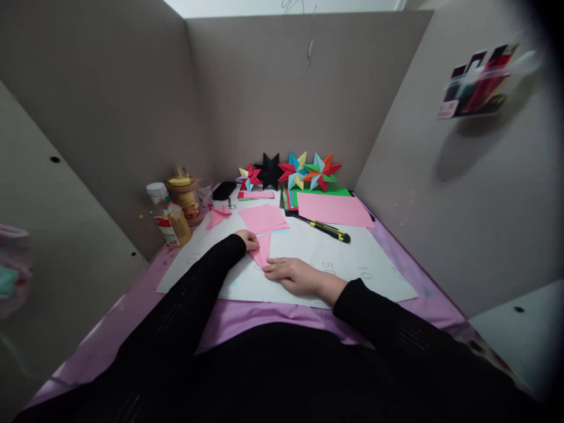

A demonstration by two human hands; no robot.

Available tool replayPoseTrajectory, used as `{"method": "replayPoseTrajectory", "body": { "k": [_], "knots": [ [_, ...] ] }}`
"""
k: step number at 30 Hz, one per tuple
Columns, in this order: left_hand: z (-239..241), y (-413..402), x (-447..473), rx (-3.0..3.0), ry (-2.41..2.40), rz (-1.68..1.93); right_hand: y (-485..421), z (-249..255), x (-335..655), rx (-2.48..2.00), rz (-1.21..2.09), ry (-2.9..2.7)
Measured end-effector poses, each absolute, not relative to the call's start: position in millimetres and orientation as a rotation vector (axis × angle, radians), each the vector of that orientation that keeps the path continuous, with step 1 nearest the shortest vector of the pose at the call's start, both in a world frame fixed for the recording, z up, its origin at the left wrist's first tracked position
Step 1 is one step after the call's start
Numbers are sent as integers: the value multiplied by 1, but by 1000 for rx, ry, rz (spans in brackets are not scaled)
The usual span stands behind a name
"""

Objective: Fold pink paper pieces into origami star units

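A small pink folded paper (262, 252) lies on the white mat (365, 264) in front of me. My left hand (247, 239) is curled, pinching the paper's upper edge. My right hand (294, 274) rests flat on the mat with its fingers stretched toward the paper's lower corner, pressing it down. Both arms wear black sleeves. Just behind the hands lies a stack of pink square sheets (263, 218).
Several paper stars (291, 170) stand against the back wall. A large pink sheet (332, 209) lies on coloured papers, with a yellow-black cutter knife (328, 230) beside it. Glue bottle (170, 220) and jar (185, 197) stand at left. Grey partition walls enclose the pink-covered table (259, 320).
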State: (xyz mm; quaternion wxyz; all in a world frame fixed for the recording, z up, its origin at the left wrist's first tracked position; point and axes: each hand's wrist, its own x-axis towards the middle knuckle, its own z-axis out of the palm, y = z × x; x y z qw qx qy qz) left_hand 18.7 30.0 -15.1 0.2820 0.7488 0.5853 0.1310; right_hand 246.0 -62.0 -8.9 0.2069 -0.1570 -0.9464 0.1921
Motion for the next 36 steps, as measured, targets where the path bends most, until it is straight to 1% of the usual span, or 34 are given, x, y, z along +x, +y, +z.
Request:
{"method": "replayPoseTrajectory", "body": {
  "k": [12,21,29,36],
  "knots": [
    [-11,29,22,1994,1630,292,-62,-13,247,-416,550,-2609],
    [-10,28,24,1986,1641,291,-69,1,245,-470,519,-2674],
    [-9,28,24,2008,1658,268,-68,-4,246,-490,352,-2773],
    [-6,26,25,2020,1647,257,-71,3,241,-408,152,-2818]
  ]
}}
